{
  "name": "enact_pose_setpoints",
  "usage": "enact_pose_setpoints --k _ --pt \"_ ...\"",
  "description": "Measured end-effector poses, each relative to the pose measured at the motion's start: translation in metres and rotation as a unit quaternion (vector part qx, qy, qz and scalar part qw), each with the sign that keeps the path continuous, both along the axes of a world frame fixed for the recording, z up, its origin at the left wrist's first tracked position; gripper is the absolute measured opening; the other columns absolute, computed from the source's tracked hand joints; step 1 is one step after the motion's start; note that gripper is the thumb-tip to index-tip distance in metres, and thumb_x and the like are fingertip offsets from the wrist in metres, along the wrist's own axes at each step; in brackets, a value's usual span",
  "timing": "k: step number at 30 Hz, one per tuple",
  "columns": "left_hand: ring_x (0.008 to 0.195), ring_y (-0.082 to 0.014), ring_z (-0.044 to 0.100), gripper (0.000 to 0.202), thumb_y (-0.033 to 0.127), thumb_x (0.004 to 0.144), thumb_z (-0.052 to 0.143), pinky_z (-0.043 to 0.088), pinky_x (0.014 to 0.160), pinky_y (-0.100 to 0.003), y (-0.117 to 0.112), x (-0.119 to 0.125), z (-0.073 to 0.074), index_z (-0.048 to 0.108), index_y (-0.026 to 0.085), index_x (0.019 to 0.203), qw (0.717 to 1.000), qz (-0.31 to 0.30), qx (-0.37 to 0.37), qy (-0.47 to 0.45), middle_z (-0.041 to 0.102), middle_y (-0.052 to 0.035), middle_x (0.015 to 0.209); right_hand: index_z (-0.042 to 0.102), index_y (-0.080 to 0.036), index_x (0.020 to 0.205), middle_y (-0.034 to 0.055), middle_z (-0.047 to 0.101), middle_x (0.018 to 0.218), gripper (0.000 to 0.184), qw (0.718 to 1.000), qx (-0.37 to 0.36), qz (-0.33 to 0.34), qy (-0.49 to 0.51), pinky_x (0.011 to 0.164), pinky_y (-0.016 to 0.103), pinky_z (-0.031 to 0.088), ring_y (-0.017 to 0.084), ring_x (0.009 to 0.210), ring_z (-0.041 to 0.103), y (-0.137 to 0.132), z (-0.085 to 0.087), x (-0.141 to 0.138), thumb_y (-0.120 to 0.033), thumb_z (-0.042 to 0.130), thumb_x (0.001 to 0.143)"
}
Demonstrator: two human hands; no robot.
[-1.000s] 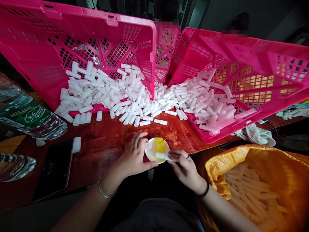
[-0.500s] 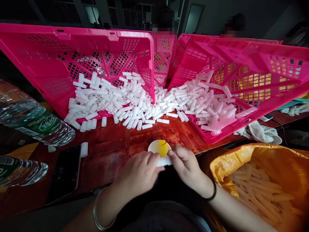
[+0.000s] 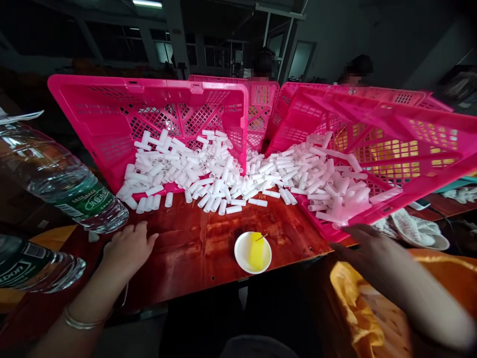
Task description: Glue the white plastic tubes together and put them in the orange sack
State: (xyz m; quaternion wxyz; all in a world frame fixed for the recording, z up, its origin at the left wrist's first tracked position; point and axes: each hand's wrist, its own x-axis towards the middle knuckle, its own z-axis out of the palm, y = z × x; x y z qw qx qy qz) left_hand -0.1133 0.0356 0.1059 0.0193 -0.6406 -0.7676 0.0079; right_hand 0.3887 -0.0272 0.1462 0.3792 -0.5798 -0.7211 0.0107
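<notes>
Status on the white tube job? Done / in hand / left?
Done: joined tubes lie in the orange bag.
In hand: nothing; left hand is flat on the red wooden table, right hand over the bag.
Left: heaps of short white plastic tubes spill from the tilted pink crates.

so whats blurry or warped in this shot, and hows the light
Head view: the right hand and its forearm are smeared by motion blur over the orange bag; the left hand is sharper. Wide-lens distortion bends the pink crates and water bottle. The background is dark, and the wet-looking red table shows glare.
</notes>
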Motion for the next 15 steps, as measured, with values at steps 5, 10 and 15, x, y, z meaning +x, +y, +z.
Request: enact_pose_setpoints --k 5,10,15 --pt "0.097 -0.0395 0.064 0.038 0.026 0.083 0.042 0.049 0.082 -0.049 0.013 0.015 -0.013 0.062 0.009 0.111 0.997 -0.059 -0.027 -0.035 0.068 -0.0223 0.103 0.066 -0.015 0.108 0.0135 0.069 0.107 0.026 0.984 -0.12 0.078 -0.107 0.086 0.038 0.052 0.025 0.097 0.065 0.134 -0.049 -0.092 -0.011 0.055 0.085" --pt "0.101 -0.0296 0.065 0.038 0.031 0.077 0.054 0.05 0.091 -0.039 -0.006 0.046 -0.02 0.065 0.015 0.109 0.982 -0.11 -0.012 -0.154 0.07 -0.0136 0.106 0.069 -0.013 0.096 0.013 0.071 0.085 0.017 0.981 -0.158 0.06 -0.098 0.075 0.035 0.053 0.025 0.08 0.068 0.137 -0.072 -0.104 -0.01 0.061 0.081" --pt "0.108 -0.0284 0.063 0.038 0.042 0.087 0.044 0.049 0.096 -0.042 -0.031 0.056 -0.033 0.061 0.019 0.111 0.942 -0.159 0.055 -0.29 0.068 -0.0119 0.115 0.063 -0.013 0.116 0.0109 0.072 0.09 0.03 0.978 -0.196 0.077 0.007 0.07 0.033 0.056 0.022 0.079 0.068 0.048 -0.05 -0.057 -0.027 0.046 0.096"
